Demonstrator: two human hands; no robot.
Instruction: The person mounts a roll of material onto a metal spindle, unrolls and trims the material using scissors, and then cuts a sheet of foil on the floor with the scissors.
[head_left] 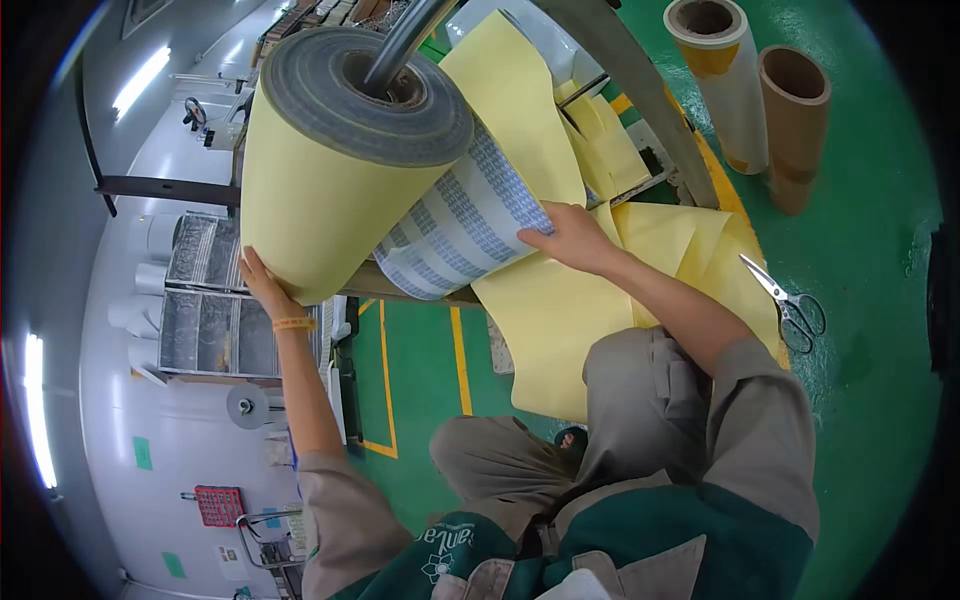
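A large roll of yellow sheet material (330, 190) sits on a metal shaft (405, 50), its dark layered end facing up in the head view. My left hand (268, 285) lies with stretched fingers against the roll's lower left side. From the roll's right side a loose length curves away, showing a white backing sheet with blue print (465, 225). My right hand (572, 238) pinches the edge of this sheet, thumb on the printed face; the fingers behind it are partly hidden. Loose yellow sheets (560, 320) hang and lie beneath my right forearm.
Scissors (785, 300) lie right of the yellow sheets. Two cardboard tubes, one white-wrapped (725, 100) and one brown (795, 130), stand on the green floor (870, 330). A curved machine frame (640, 90) arches beyond the roll. Racks (220, 300) stand at left.
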